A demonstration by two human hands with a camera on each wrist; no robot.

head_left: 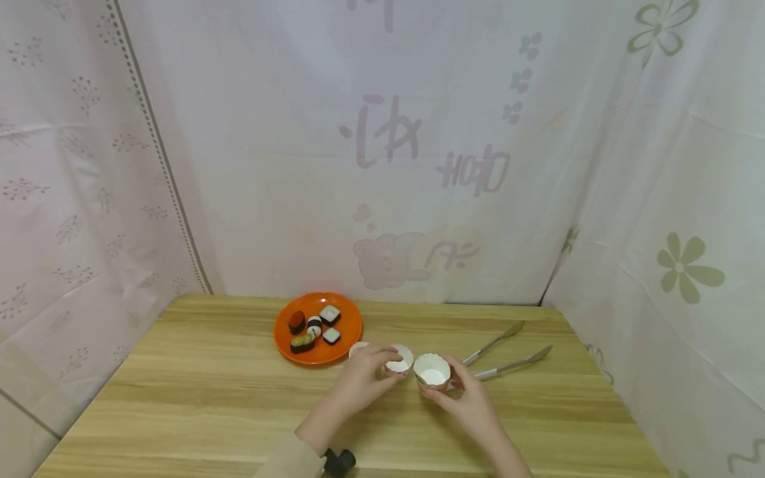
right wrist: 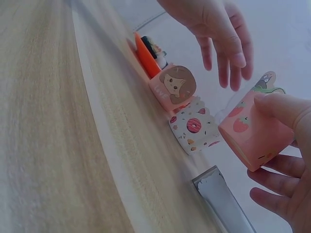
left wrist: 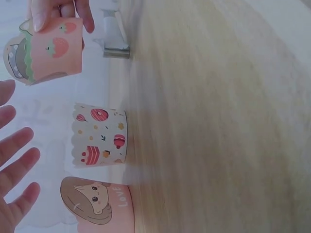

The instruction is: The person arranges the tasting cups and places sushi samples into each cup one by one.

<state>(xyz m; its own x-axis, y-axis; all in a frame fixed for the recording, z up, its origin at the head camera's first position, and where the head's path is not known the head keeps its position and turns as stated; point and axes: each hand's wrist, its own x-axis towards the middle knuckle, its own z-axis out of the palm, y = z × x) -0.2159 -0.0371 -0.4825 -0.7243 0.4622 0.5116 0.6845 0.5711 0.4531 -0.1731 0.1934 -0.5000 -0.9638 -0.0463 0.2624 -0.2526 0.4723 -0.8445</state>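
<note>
My right hand (head_left: pixel 472 398) pinches a pink strawberry-print paper cup (right wrist: pixel 255 128) by its side, held tilted above the table in the right wrist view. My left hand (head_left: pixel 361 382) holds nothing; its fingers are spread and relaxed in the left wrist view, above a white paper cup (left wrist: pixel 101 135) with cake and donut prints. Beside that one stands a pink paper cup (left wrist: pixel 104 206) with a girl's face and "LOVE". Both of these cups stand upright on the table, and the left hand partly hides them in the head view.
An orange plate (head_left: pixel 283 345) with several sushi pieces is at the back left of the wooden table (head_left: pixel 179 398). Two metal utensils (head_left: pixel 520 362) lie to the right. A black object (head_left: pixel 339 463) is at the front edge, beside the left sleeve. Patterned curtains surround the table.
</note>
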